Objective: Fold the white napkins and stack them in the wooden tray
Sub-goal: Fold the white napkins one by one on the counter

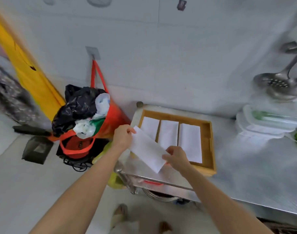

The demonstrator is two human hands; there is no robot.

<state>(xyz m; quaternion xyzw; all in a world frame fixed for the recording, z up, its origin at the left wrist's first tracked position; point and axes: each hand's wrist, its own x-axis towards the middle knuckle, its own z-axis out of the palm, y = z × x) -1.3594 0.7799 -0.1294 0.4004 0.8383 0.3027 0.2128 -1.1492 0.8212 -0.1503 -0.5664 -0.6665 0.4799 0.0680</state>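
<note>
The person's left hand [123,136] pinches the far corner of a folded white napkin [148,150], thumb and fingers curled on the paper; the right hand [176,157] pinches the near end of the same strip, so the napkin hangs taut between the two hands, a long flat rectangle with a crisp edge and a matte, faintly textured surface; it is held in the air, tilted, over the near left corner of the wooden tray [209,149]. Just beyond the right hand the tray lies on a steel table [255,174]; it is a shallow rectangle of pale, honey-coloured wood with low walls, and three more folded napkins [168,134] lie in it side by side, each a smooth white oblong (whether any is more than one layer deep cannot be told). The table top is brushed metal with a dull sheen. Left of the left hand hangs a red fabric bag [110,115] stuffed with crumpled black and white plastic bags. Far to the right of the right hand, a perforated metal ladle [276,82] hangs on the white wall. No writing can be read anywhere.
</note>
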